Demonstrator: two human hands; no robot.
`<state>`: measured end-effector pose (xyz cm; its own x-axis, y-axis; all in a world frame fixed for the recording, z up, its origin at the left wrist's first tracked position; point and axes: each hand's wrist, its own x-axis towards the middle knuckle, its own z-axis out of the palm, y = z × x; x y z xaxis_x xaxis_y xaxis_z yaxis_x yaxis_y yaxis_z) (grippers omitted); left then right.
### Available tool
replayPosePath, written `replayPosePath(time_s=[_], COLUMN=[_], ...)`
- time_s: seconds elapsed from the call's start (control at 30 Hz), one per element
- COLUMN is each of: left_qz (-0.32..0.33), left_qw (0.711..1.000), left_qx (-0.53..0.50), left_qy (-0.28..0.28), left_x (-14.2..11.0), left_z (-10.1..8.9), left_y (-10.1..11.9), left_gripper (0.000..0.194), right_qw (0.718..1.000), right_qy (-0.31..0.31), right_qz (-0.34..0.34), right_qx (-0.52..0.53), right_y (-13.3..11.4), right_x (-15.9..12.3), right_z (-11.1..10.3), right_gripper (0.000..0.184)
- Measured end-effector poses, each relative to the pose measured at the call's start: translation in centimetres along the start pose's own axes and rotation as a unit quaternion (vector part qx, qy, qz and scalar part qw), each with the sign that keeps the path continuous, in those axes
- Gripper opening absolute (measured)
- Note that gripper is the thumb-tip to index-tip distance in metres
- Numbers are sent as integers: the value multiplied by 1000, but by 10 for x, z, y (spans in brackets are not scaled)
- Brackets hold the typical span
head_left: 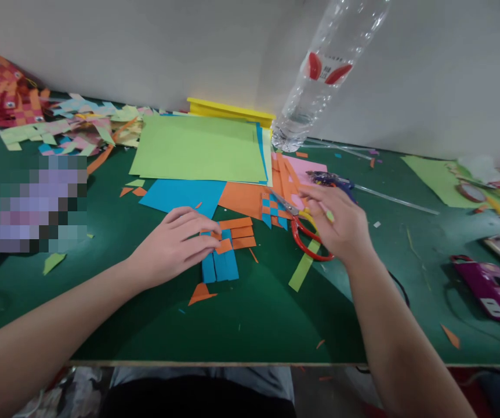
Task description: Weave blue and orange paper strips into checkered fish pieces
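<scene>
You wear a black cloth garment point(198, 400) and pale grey-blue fabric legwear point(271, 380); your forearms point(389, 319), left hand point(184, 241) and right hand point(337, 220) are bare.

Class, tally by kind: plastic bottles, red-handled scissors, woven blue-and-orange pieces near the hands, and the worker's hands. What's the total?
Plastic bottle: 1
Scissors: 1
Woven pieces: 2
Left hand and right hand: 2
Total: 6

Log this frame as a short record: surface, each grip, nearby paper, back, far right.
surface: green table
left grip: on woven blue-and-orange strips
right grip: beside red-handled scissors; contact unclear
nearby paper: blue-and-orange checked piece, light-green strip
back: light-green sheet stack, clear bottle
far right: purple device
</scene>
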<state>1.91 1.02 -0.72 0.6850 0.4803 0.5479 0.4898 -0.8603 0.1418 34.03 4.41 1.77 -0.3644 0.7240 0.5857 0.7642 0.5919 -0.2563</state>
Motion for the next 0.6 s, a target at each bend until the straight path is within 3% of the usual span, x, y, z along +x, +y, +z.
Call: replayPosePath(time_s=[0.2, 0.6], left_qz=[-1, 1], left_qw=[1000, 1000], left_qx=[-1, -3], left_qy=[-6, -3], left_x=[0, -1], left_z=[0, -2], left_y=[0, 1], left_gripper=[8, 10], right_qw=[970, 924], right_qy=[34, -21], right_qz=[185, 316], right_qx=[-151, -216], right_y=[52, 103], right_x=[-5, -26], right_z=[-11, 10], right_gripper=[32, 41])
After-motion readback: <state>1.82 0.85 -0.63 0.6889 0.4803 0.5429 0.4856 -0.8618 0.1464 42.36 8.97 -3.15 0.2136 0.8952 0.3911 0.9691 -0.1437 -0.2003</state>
